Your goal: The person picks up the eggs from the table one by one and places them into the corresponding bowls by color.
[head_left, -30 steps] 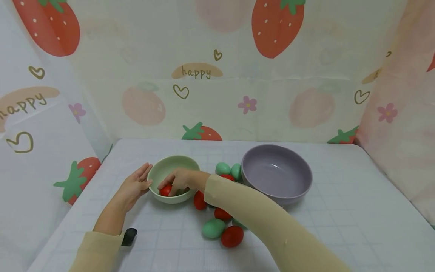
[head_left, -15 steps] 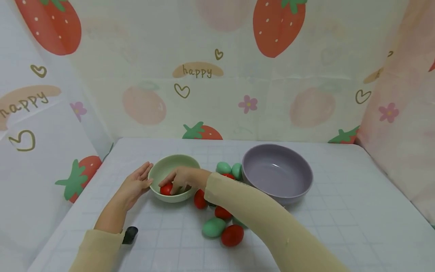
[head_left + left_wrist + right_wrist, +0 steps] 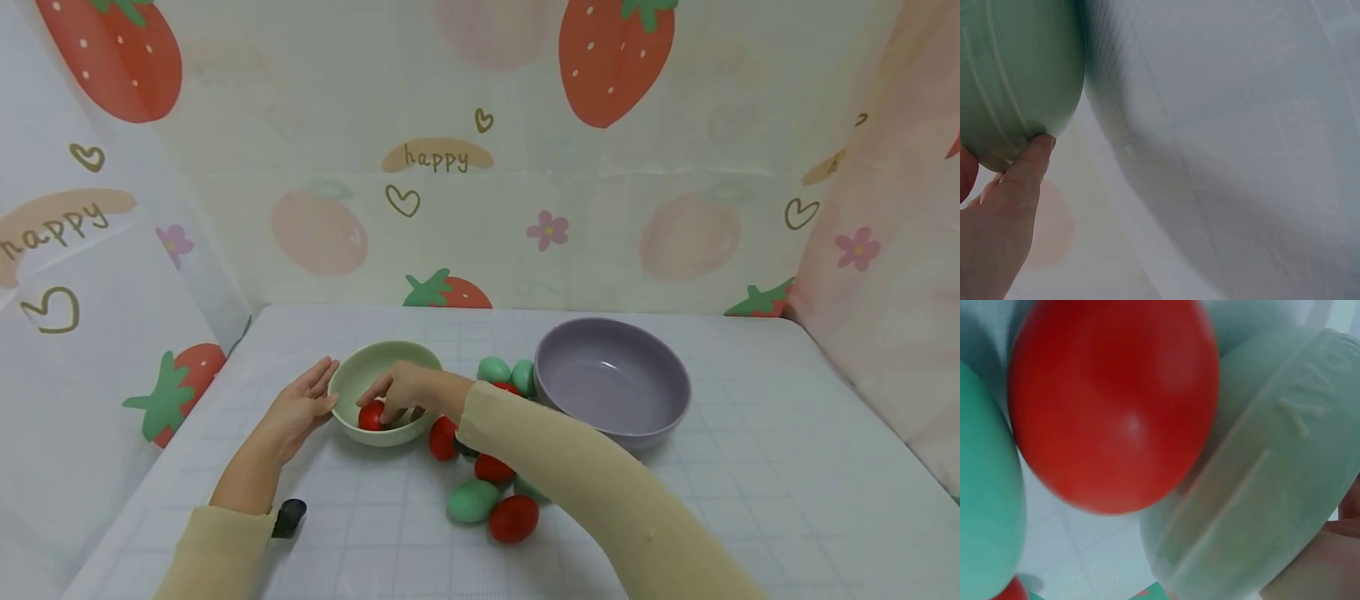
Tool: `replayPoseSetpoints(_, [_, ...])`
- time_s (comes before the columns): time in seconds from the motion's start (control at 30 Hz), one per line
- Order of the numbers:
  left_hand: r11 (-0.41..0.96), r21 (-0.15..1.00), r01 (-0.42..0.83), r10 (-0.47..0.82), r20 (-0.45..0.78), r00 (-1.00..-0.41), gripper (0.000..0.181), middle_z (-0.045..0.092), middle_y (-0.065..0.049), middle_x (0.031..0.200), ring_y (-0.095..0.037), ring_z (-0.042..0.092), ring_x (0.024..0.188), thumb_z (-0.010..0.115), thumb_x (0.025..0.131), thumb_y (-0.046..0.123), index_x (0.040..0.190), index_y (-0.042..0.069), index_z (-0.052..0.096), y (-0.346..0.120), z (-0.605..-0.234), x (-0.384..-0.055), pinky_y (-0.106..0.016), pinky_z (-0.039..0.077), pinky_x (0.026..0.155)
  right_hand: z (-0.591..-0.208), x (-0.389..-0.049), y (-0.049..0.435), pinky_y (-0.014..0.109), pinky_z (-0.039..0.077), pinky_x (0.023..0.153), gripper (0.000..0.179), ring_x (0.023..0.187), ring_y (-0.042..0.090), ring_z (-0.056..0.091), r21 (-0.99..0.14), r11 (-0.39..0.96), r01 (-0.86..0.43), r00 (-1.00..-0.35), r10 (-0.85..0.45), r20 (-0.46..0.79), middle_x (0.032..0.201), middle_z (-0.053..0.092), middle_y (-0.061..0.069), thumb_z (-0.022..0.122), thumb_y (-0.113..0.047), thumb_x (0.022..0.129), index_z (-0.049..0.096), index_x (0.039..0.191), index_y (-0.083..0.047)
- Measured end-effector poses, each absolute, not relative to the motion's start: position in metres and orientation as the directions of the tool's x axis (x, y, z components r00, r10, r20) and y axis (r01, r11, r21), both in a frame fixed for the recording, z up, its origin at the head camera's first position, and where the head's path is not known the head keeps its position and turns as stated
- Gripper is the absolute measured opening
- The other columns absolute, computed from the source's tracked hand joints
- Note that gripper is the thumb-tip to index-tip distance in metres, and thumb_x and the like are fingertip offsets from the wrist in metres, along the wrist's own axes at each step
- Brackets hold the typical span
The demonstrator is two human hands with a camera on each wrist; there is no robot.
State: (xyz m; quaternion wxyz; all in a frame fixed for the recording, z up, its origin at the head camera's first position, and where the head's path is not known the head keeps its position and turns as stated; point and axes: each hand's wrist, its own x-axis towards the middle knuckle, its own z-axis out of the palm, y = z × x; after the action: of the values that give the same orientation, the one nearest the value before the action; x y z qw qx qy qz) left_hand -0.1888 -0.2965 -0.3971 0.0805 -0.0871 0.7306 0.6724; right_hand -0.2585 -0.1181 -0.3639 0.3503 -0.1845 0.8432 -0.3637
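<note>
In the head view, a pale green bowl (image 3: 384,357) stands left of centre on the table. Inside it, my right hand (image 3: 405,390) pinches a red egg (image 3: 371,415) between thumb and finger. My left hand (image 3: 296,410) touches the bowl's left side with fairly straight fingers, thumb near the rim. The left wrist view shows fingertips (image 3: 1040,147) against the bowl's outer wall (image 3: 1022,69). From the right wrist, another red egg (image 3: 1113,406) lies close outside the bowl (image 3: 1254,481), beside a green egg (image 3: 985,487); the pinched egg is hidden there.
Several red and green eggs, such as a green one (image 3: 472,502) and a red one (image 3: 513,518), lie between the bowls, partly under the right sleeve (image 3: 570,467). A larger purple bowl (image 3: 611,375) stands to the right. A black object (image 3: 289,518) lies by the left sleeve.
My right hand has shifted slightly right inside the green bowl, and the red egg has moved with it. The left hand has stayed at the bowl's side.
</note>
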Motion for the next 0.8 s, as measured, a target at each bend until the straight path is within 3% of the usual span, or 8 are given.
replayPoseSetpoints(0.37, [0.078, 0.966, -0.245, -0.024, -0.244, -0.97, 0.072, -0.004, -0.008, 0.167, -0.03, 0.001, 0.154, 0.04, 0.105, -0.002, 0.16, 0.009, -0.006, -0.296, -0.398, -0.19, -0.05, 0.018, 0.122, -0.361, -0.257, -0.114, 0.027, 0.04, 0.059, 0.036, 0.068, 0.016, 0.049, -0.738, 0.669, -0.089, -0.692, -0.574, -0.437, 0.079, 0.066, -0.003, 0.069, 0.007, 0.089, 0.079, 0.114, -0.017])
replayPoseSetpoints(0.6, [0.084, 0.967, -0.239, -0.021, -0.238, -0.971, 0.072, -0.003, -0.008, 0.168, -0.03, 0.001, 0.154, 0.039, 0.105, -0.003, 0.16, 0.008, -0.005, -0.295, -0.397, -0.19, -0.05, 0.018, 0.122, -0.358, -0.257, -0.107, 0.027, 0.047, 0.065, 0.035, 0.08, 0.014, 0.055, -0.761, 0.643, -0.083, -0.709, -0.575, -0.409, 0.109, 0.074, -0.002, 0.071, 0.005, 0.088, 0.079, 0.114, -0.018])
replayPoseSetpoints(0.8, [0.077, 0.967, -0.243, -0.019, -0.242, -0.97, 0.072, -0.004, -0.008, 0.167, -0.029, 0.001, 0.154, 0.039, 0.105, -0.003, 0.16, 0.008, -0.005, -0.295, -0.398, -0.191, -0.05, 0.018, 0.122, -0.357, -0.258, -0.096, 0.031, 0.055, 0.08, 0.038, 0.102, 0.013, 0.06, -0.827, 0.561, -0.039, -0.709, -0.599, -0.373, 0.131, 0.068, 0.006, 0.069, 0.009, 0.087, 0.078, 0.116, -0.014])
